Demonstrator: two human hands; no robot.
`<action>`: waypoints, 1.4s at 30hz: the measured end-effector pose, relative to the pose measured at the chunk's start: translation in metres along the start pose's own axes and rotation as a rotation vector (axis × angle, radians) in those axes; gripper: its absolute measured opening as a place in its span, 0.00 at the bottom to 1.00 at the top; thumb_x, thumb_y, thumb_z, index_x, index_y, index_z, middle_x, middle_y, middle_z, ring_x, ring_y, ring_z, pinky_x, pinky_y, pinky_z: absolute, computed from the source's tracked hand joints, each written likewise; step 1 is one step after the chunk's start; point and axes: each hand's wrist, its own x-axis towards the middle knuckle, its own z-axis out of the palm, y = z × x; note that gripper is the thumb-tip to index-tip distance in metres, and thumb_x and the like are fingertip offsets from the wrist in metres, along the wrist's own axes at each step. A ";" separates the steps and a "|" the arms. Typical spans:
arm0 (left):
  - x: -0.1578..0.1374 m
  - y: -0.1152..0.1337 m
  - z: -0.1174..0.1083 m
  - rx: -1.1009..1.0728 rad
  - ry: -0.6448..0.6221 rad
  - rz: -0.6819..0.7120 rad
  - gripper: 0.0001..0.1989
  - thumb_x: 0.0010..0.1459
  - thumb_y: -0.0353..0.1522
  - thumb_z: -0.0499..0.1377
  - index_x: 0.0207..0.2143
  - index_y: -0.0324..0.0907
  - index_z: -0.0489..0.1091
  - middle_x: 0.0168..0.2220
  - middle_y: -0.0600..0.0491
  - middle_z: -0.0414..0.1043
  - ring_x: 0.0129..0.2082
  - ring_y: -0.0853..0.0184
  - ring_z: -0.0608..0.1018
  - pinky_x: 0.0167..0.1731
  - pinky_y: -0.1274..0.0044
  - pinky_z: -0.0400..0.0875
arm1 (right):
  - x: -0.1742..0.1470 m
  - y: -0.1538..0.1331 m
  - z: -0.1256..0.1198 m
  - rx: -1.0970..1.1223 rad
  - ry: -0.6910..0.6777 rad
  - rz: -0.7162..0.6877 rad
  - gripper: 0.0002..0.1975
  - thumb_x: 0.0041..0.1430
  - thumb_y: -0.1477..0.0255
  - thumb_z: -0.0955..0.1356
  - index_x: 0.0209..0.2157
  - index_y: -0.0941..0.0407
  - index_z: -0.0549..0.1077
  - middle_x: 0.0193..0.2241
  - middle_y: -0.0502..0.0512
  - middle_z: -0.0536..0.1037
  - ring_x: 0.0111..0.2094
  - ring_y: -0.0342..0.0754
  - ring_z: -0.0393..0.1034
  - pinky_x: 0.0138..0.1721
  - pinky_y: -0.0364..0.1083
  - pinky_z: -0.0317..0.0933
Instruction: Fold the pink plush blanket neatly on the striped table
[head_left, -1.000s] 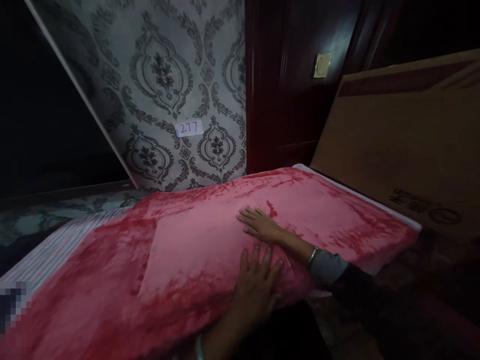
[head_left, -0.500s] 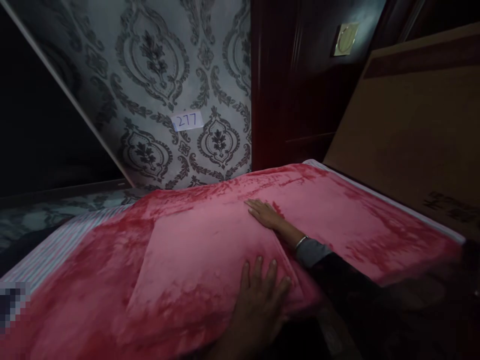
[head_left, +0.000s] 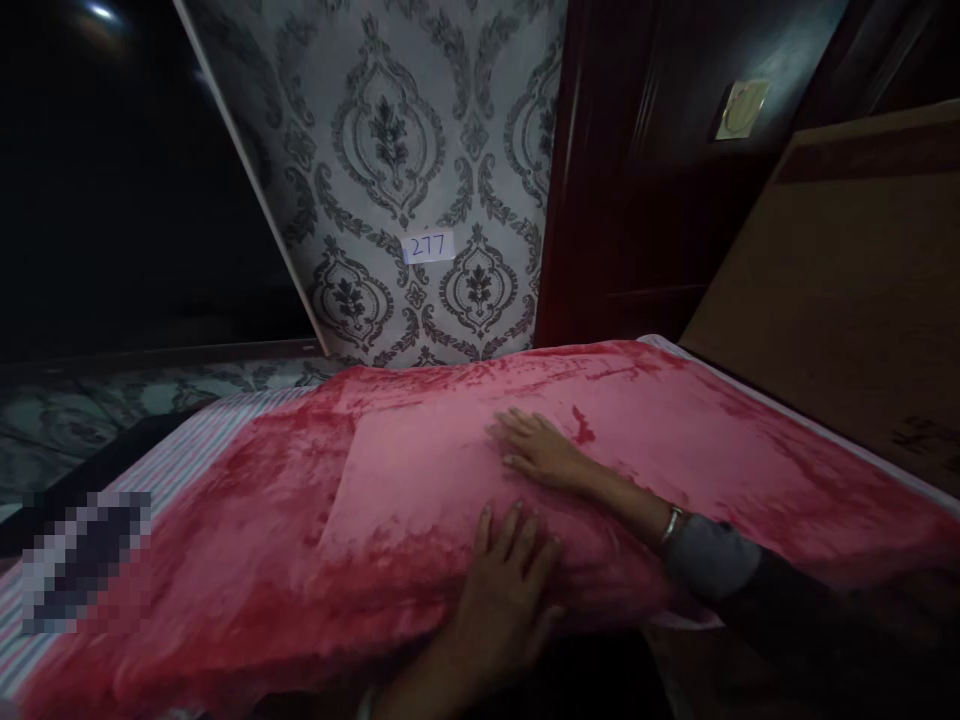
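Observation:
A folded piece of pink and red plush fabric (head_left: 409, 470) lies on a larger plush blanket (head_left: 259, 530) of the same colours. My right hand (head_left: 541, 450), a silver bracelet at its wrist, rests flat on the upper right of the folded piece, fingers spread and a little blurred. Nearer to me, my left hand (head_left: 510, 580) presses on the lower right part with its fingers stretched out. Beside both hands the right side of the folded piece looks rumpled, and its edge there is hard to make out.
Striped cloth (head_left: 225, 410) shows under the blanket at left. A cardboard sheet or box (head_left: 847, 270) leans at right. Behind stand patterned wallpaper (head_left: 390, 130) with a "277" label (head_left: 429, 246), a dark screen-like panel (head_left: 135, 200) and dark wood panelling (head_left: 622, 180). A pixelated patch covers something at left.
The view has swung left. My right hand has slid inward over the folded fabric, away from its right edge. That edge was straight and is now rumpled. Both hands stay on the fabric.

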 end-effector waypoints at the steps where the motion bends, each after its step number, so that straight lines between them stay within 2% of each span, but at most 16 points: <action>1: -0.005 -0.001 0.004 0.032 0.024 -0.015 0.40 0.59 0.37 0.61 0.70 0.47 0.49 0.72 0.43 0.47 0.71 0.47 0.48 0.65 0.44 0.45 | 0.001 -0.008 0.002 0.016 -0.045 -0.062 0.31 0.70 0.52 0.56 0.70 0.47 0.52 0.71 0.57 0.45 0.71 0.60 0.35 0.66 0.67 0.37; 3: -0.012 -0.002 0.015 0.093 0.065 -0.033 0.45 0.55 0.38 0.64 0.71 0.50 0.46 0.73 0.43 0.39 0.71 0.41 0.46 0.62 0.41 0.46 | 0.007 -0.016 0.006 0.030 -0.116 -0.127 0.32 0.70 0.51 0.56 0.70 0.46 0.50 0.72 0.56 0.44 0.71 0.60 0.35 0.67 0.66 0.37; 6: -0.016 -0.002 0.033 0.163 0.105 -0.039 0.48 0.54 0.43 0.65 0.71 0.52 0.44 0.73 0.42 0.34 0.71 0.38 0.44 0.61 0.40 0.47 | 0.026 -0.003 0.008 0.000 -0.138 -0.095 0.32 0.70 0.51 0.56 0.70 0.47 0.51 0.72 0.56 0.44 0.71 0.60 0.36 0.66 0.67 0.36; 9: -0.017 -0.004 0.043 0.213 0.126 -0.022 0.46 0.57 0.46 0.63 0.71 0.51 0.44 0.73 0.41 0.35 0.71 0.39 0.46 0.61 0.43 0.48 | 0.046 0.032 0.009 -0.030 -0.091 0.025 0.31 0.70 0.51 0.55 0.70 0.46 0.52 0.71 0.57 0.47 0.71 0.62 0.38 0.66 0.68 0.37; 12: -0.017 -0.004 0.050 0.255 0.149 0.002 0.46 0.55 0.47 0.63 0.71 0.50 0.46 0.73 0.40 0.38 0.70 0.38 0.47 0.62 0.43 0.46 | 0.060 0.066 0.018 0.009 -0.045 0.130 0.32 0.70 0.50 0.54 0.69 0.47 0.55 0.69 0.58 0.54 0.70 0.61 0.44 0.65 0.67 0.42; 15: -0.016 -0.003 0.058 0.288 0.188 -0.049 0.46 0.53 0.45 0.65 0.70 0.50 0.50 0.73 0.41 0.41 0.70 0.38 0.48 0.63 0.43 0.43 | 0.065 0.087 0.032 0.068 0.026 0.104 0.31 0.71 0.51 0.53 0.68 0.50 0.59 0.66 0.57 0.62 0.67 0.57 0.52 0.66 0.60 0.45; 18: -0.015 -0.002 0.060 0.294 0.201 -0.060 0.44 0.53 0.45 0.65 0.69 0.50 0.52 0.72 0.41 0.43 0.70 0.38 0.49 0.63 0.44 0.42 | 0.065 0.091 0.041 0.091 0.079 0.059 0.30 0.71 0.53 0.54 0.67 0.51 0.62 0.64 0.56 0.65 0.65 0.54 0.56 0.66 0.57 0.47; 24: -0.015 -0.002 0.050 0.227 0.158 -0.023 0.43 0.58 0.45 0.62 0.70 0.50 0.47 0.73 0.40 0.38 0.70 0.40 0.47 0.63 0.44 0.45 | 0.061 0.081 0.032 0.059 0.077 0.087 0.31 0.71 0.54 0.53 0.66 0.54 0.63 0.64 0.58 0.66 0.65 0.54 0.57 0.66 0.56 0.48; 30: -0.022 0.000 0.021 0.113 0.116 -0.038 0.40 0.60 0.44 0.59 0.70 0.50 0.47 0.73 0.46 0.40 0.72 0.46 0.45 0.64 0.46 0.46 | 0.058 0.053 0.007 -0.089 -0.056 0.246 0.32 0.71 0.54 0.53 0.70 0.53 0.53 0.71 0.61 0.49 0.71 0.62 0.40 0.65 0.68 0.41; 32: -0.028 -0.003 0.008 0.120 0.118 -0.058 0.38 0.61 0.40 0.58 0.70 0.48 0.48 0.73 0.47 0.42 0.72 0.48 0.45 0.65 0.46 0.44 | 0.054 0.032 0.003 -0.121 -0.044 0.172 0.32 0.71 0.53 0.53 0.70 0.51 0.52 0.71 0.61 0.46 0.71 0.63 0.37 0.65 0.69 0.38; 34: -0.035 -0.008 0.001 0.152 0.145 -0.113 0.40 0.59 0.37 0.59 0.70 0.47 0.48 0.73 0.47 0.43 0.72 0.47 0.44 0.65 0.44 0.41 | 0.049 0.005 0.004 -0.104 -0.065 0.024 0.33 0.70 0.51 0.54 0.71 0.49 0.51 0.71 0.60 0.44 0.71 0.63 0.36 0.65 0.69 0.38; 37: -0.043 -0.016 0.006 0.198 0.193 -0.183 0.45 0.53 0.35 0.63 0.70 0.50 0.48 0.73 0.45 0.39 0.71 0.40 0.43 0.62 0.41 0.41 | 0.048 -0.028 0.010 -0.049 -0.165 -0.153 0.35 0.68 0.47 0.56 0.71 0.44 0.48 0.72 0.57 0.42 0.71 0.64 0.33 0.65 0.70 0.39; 39: -0.046 -0.019 0.016 0.224 0.197 -0.189 0.48 0.51 0.37 0.65 0.71 0.51 0.48 0.73 0.44 0.36 0.71 0.38 0.43 0.62 0.41 0.41 | 0.055 -0.037 0.012 -0.036 -0.215 -0.171 0.35 0.68 0.47 0.56 0.71 0.43 0.47 0.72 0.56 0.41 0.71 0.64 0.32 0.64 0.70 0.39; 42: -0.048 -0.019 0.031 0.262 0.205 -0.192 0.49 0.50 0.41 0.66 0.70 0.51 0.48 0.74 0.43 0.34 0.71 0.37 0.42 0.63 0.43 0.39 | 0.078 -0.027 0.012 -0.051 -0.239 -0.073 0.34 0.69 0.49 0.56 0.71 0.44 0.46 0.72 0.56 0.40 0.71 0.64 0.33 0.64 0.71 0.39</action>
